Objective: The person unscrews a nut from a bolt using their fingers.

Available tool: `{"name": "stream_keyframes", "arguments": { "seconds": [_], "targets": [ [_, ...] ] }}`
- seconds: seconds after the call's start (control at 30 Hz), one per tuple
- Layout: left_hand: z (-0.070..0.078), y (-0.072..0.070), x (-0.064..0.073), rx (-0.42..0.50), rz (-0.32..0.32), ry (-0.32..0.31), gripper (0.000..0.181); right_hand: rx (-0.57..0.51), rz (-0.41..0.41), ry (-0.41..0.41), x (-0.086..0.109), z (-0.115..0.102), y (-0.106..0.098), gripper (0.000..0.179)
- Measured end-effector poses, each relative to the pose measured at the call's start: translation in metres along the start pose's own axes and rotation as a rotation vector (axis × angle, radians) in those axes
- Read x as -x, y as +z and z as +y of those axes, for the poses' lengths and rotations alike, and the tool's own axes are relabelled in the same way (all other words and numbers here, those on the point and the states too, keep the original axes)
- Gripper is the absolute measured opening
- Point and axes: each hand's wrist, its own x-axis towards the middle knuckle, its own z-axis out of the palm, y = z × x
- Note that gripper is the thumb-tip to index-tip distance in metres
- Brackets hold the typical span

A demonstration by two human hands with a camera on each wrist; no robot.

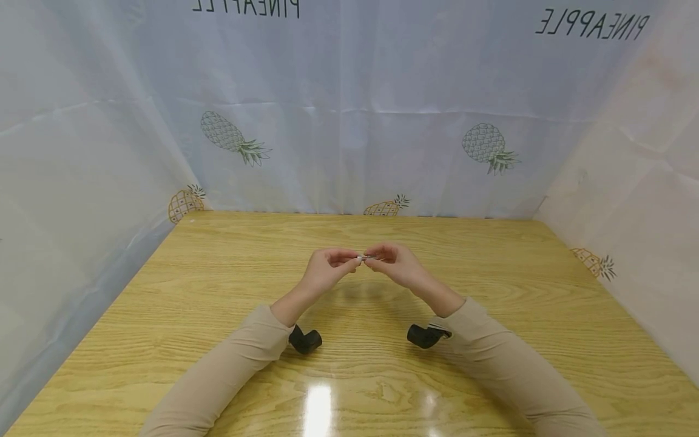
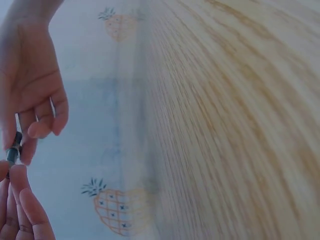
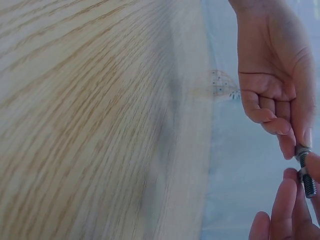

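Both hands meet over the middle of the wooden table in the head view, with a small metal bolt [image 1: 369, 257] between their fingertips. My left hand [image 1: 326, 266] pinches the bolt's head end between thumb and forefinger. From the opposite side, my right hand [image 1: 401, 265] has its thumb and fingers at a nut [image 3: 301, 173] on the threaded shank. The right wrist view shows the threaded end of the bolt [image 3: 310, 189] sticking out past the nut. Fingertips partly cover both pieces. In the left wrist view, the bolt [image 2: 13, 154] appears dark at the image's left edge.
The wooden table [image 1: 218, 279] spreads under both forearms, with bright reflections near its front edge. Pineapple-print curtains [image 1: 349, 152] stand behind it and at both sides. A black wrist device [image 1: 306, 341] shows by the left sleeve, another black device [image 1: 423, 335] by the right.
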Motion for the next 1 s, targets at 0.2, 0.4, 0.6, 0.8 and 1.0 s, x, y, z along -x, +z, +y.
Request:
{"name": "stream_keyframes", "arguments": {
  "seconds": [0.2,0.4,0.6,0.8,1.0],
  "targets": [
    [-0.001,0.000,0.001,-0.001,-0.001,0.010,0.027,-0.007,-0.002,-0.025,-0.001,0.001,0.000,0.037],
    [-0.006,0.001,-0.004,-0.008,0.004,-0.024,0.027,-0.027,-0.032,0.034,0.001,0.000,-0.001,0.035],
    [-0.028,0.002,-0.019,0.015,0.008,-0.019,0.028,0.022,0.005,-0.015,0.000,0.001,0.000,0.030],
    [-0.030,0.002,-0.018,0.010,0.012,-0.014,0.028,-0.028,-0.007,0.003,0.000,0.000,0.000,0.040],
    [-0.030,0.002,-0.018,0.013,0.010,-0.006,0.028,-0.021,-0.021,0.017,0.000,0.000,0.000,0.032]
  ]
}}
